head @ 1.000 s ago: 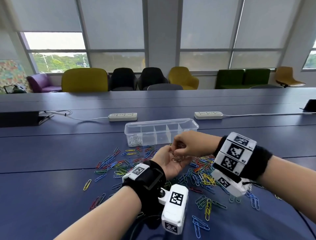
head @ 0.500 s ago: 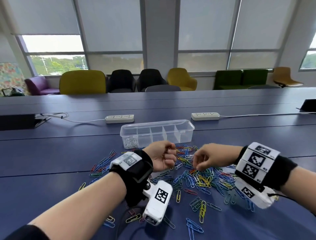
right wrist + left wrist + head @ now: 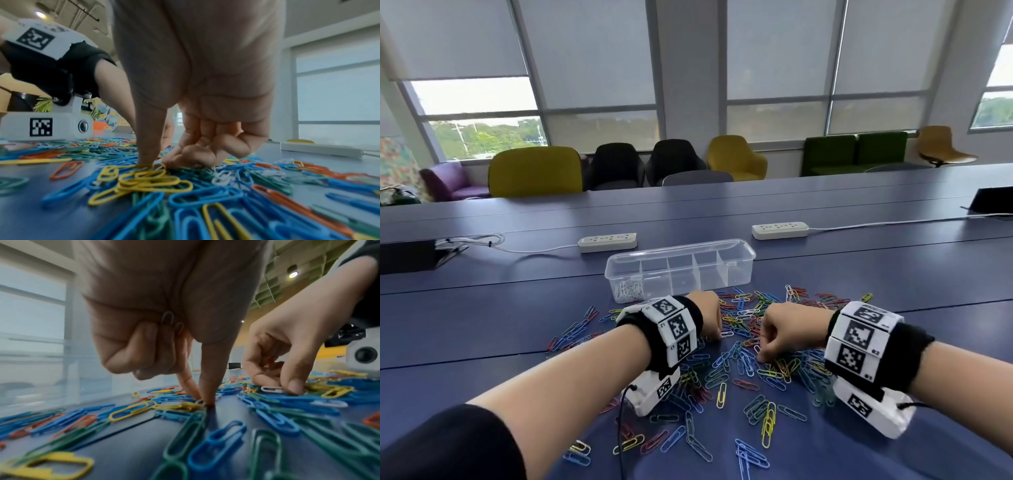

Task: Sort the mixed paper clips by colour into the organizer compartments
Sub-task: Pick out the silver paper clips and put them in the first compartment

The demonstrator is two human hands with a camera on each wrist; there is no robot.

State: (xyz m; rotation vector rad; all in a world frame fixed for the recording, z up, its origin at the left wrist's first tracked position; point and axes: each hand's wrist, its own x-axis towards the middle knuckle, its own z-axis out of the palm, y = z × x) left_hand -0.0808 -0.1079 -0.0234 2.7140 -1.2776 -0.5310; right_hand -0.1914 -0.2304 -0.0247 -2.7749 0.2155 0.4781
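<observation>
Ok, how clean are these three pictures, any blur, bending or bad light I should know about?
Head view: sharp, evenly daylit, bright windows, table edges and window frames bowed by the wide lens. Left wrist view: the nearest paper clips are soft and stretched, the left hand is shadowed against the light, the clear box hazy. Right wrist view: blurred foreground and edges, right hand large and dim.

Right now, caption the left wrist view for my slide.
Left hand, clips tucked in its palm, and right hand pick white clips.
</observation>
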